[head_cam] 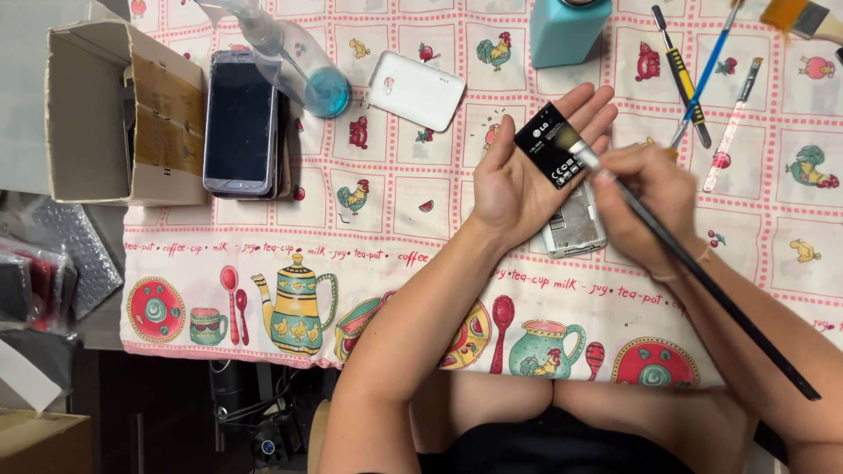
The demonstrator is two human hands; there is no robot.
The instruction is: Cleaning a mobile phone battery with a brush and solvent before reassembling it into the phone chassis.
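My left hand [527,175] lies palm up over the table, with a flat black phone battery [553,145] resting on its fingers. My right hand [645,206] grips a long black-handled brush [702,272], and the brush's pale bristle tip touches the battery's right edge. Under both hands an opened silver phone body [575,228] lies on the patterned tablecloth [386,219]. A white phone back cover [414,89] lies further left.
A stack of phones [240,123] sits beside an open cardboard box [114,114] at the left. A clear spray bottle [290,57] lies near them. A teal bottle [568,31], a screwdriver [681,75], thin tools and a paintbrush [803,17] are at the back right.
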